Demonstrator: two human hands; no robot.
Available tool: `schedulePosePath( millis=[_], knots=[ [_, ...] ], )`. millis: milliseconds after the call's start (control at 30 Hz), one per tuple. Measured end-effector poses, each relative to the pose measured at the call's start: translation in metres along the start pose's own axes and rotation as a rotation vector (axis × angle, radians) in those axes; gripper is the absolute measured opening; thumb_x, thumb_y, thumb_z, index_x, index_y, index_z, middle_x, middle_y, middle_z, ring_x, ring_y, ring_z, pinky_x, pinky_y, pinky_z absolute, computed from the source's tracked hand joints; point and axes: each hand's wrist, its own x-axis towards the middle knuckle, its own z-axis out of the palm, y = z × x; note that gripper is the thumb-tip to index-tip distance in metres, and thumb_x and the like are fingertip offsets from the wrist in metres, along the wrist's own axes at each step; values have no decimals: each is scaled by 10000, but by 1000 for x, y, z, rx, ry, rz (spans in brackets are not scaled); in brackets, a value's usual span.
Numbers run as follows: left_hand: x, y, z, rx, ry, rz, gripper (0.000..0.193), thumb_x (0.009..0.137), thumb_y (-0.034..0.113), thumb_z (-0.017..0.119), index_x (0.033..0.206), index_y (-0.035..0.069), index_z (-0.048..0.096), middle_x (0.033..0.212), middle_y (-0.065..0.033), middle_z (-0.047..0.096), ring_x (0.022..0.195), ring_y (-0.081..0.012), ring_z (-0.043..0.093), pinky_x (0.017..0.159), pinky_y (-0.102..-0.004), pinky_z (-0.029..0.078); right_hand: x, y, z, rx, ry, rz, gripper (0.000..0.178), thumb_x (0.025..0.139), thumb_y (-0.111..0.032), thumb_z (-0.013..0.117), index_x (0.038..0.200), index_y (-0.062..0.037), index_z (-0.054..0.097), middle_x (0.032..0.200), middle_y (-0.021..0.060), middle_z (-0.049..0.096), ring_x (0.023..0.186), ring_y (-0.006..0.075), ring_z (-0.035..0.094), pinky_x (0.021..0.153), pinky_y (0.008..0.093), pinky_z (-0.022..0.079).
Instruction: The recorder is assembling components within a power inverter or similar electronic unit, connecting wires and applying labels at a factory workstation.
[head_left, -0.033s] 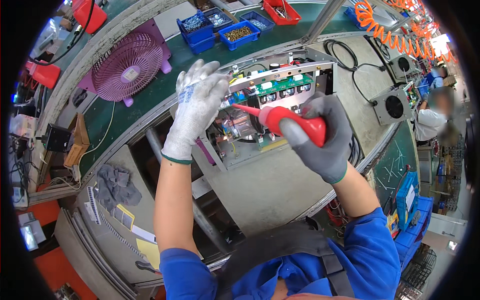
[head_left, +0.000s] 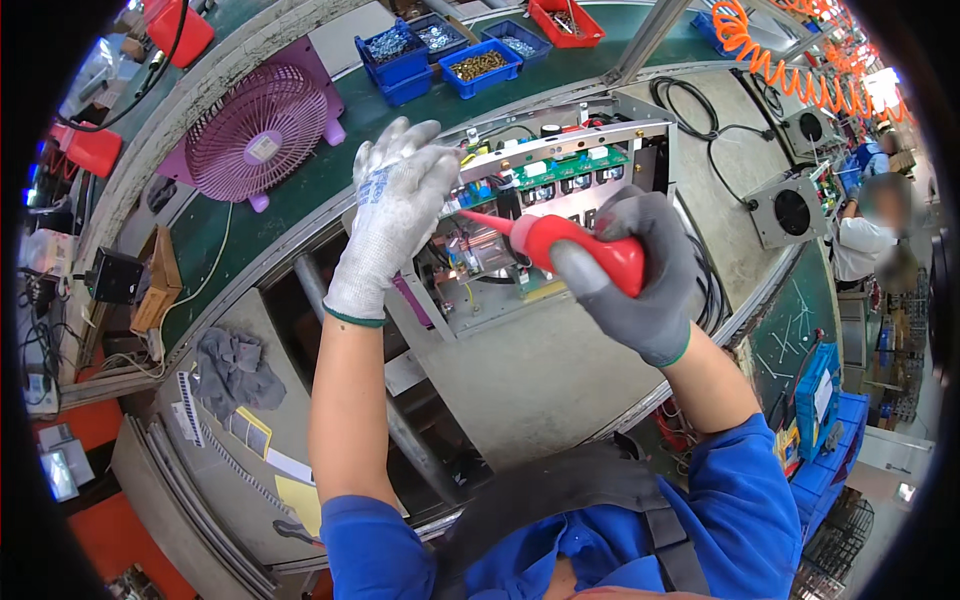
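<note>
A red squeeze bottle (head_left: 585, 252) with a long thin nozzle lies in my right hand (head_left: 655, 265), in a dark grey glove, thumb and fingers wrapped round it. Its tip points left, at the boards and wires inside an open metal chassis (head_left: 590, 145). A green circuit board (head_left: 565, 175) runs along the chassis beneath a perforated metal rail. At the chassis's left end is my left hand (head_left: 395, 195), in a whitish knitted glove, fingers stretched out. Part of that end is hidden behind the glove, so contact there is unclear.
Beyond the chassis stand blue bins (head_left: 480, 68) of small metal parts and a red bin (head_left: 565, 22). A purple fan (head_left: 262, 148) is at the far left, a grey rag (head_left: 235, 370) nearer. Black cable (head_left: 690, 110) and a boxed fan unit (head_left: 785, 212) lie right. A person (head_left: 865, 240) is farther right.
The red bottle and my right hand have shifted slightly left, carrying the nozzle tip a little further over the chassis. My left hand stays about where it was.
</note>
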Motion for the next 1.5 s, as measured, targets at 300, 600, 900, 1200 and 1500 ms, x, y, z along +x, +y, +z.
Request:
schedulePosePath(
  millis=[300,600,900,1200,1500],
  knots=[
    [3,-2,1,-39,-31,-56,440,1040,420,419,1170,134,728,1430,-114,549,1427,-344,374,1202,-547,154,3,4,21,-138,-44,-132,302,743,-85,825,860,-70,547,729,93,553,564,237,578,523,321,461],
    [5,-8,4,-16,-23,-51,452,1051,435,400,1200,155,722,1434,-93,549,1439,-330,361,1206,-548,136,3,10,22,-116,14,-142,306,743,-86,831,829,-69,538,706,89,541,538,220,563,499,308,447],
    [5,-8,4,8,-31,-38,434,1051,415,387,1186,172,721,1449,-91,537,1448,-324,350,1209,-545,130,3,11,17,-137,34,-116,300,751,-83,826,829,-65,537,711,91,550,555,210,571,514,300,461],
    [6,-19,8,-53,-9,6,442,1043,414,419,1217,120,701,1418,-118,568,1417,-355,396,1196,-545,188,3,11,18,-207,25,-147,279,775,-84,812,848,-46,546,749,91,576,598,181,576,553,298,479],
    [5,-39,5,222,-25,270,415,987,178,544,1396,113,560,1420,-123,566,1380,-339,462,1178,-462,321,6,-6,48,-127,32,-96,271,809,-115,801,835,-43,541,747,61,545,629,126,515,582,272,465]
  ],
)
